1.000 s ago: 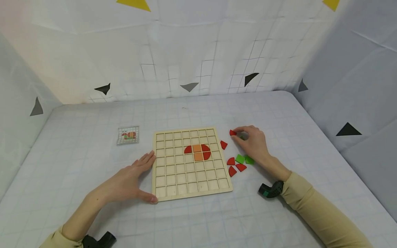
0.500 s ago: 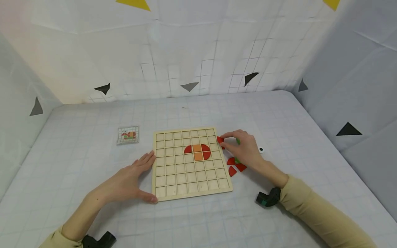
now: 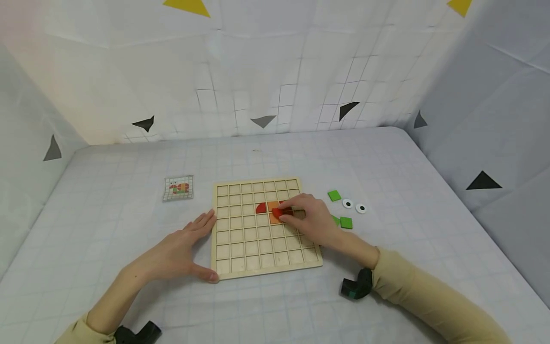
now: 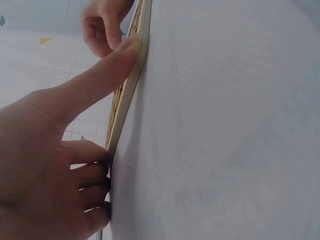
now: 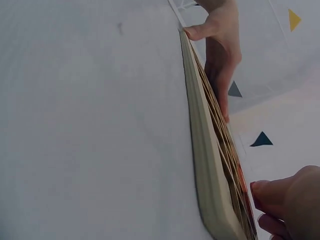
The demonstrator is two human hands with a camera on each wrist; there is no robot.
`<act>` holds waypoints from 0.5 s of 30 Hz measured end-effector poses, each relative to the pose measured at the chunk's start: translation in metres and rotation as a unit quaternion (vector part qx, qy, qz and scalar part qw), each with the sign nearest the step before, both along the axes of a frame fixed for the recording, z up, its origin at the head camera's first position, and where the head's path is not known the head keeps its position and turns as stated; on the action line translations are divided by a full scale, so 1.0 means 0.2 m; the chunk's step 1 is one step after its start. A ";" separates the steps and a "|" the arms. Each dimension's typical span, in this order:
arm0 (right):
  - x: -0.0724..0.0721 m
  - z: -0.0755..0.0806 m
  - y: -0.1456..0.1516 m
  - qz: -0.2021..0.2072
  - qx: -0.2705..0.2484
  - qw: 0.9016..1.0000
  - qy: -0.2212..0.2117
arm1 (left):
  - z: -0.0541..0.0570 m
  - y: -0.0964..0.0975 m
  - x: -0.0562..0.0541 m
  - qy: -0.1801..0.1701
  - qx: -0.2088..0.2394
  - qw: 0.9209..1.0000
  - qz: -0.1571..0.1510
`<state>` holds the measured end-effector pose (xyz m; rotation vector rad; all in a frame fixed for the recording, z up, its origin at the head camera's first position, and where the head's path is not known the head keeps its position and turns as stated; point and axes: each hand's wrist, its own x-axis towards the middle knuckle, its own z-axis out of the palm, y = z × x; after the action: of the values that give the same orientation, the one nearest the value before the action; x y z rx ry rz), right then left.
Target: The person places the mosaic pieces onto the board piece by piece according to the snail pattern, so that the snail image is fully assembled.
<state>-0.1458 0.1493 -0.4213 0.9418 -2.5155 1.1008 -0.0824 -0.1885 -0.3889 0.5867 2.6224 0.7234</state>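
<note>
A wooden grid board lies on the table. My right hand pinches a red quarter-circle tile between thumb and fingers, just over the orange square tiles on the board. One red quarter-circle sits in a cell left of the orange ones; other red at the right is mostly covered by my fingers. My left hand rests along the board's left edge, its thumb at the near-left corner and fingers extended. In the right wrist view the pinched red tile shows at my fingertips.
Right of the board lie green tiles and two round eye pieces. My right forearm hides the spot nearer me. A small picture card with a coloured grid figure lies beyond my left hand. White cloth walls bound the table.
My right hand has moved left from the loose tiles, bringing a red quarter-circle over the board. This uncovers the eye pieces. My left hand has stayed put.
</note>
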 end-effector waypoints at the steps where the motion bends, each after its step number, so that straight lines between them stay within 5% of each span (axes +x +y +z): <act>1: 0.00 0.00 -0.01 0.002 0.004 1.000 -0.003 | 0.00 0.00 0.00 0.000 0.000 1.000 0.000; 15: 0.04 0.00 -0.13 0.033 0.027 0.999 0.007 | -0.01 0.00 0.00 0.004 -0.008 1.000 0.001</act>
<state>-0.1387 0.1225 -0.4209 1.0500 -2.5305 1.0462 -0.0832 -0.1890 -0.3906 0.5842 2.6328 0.7021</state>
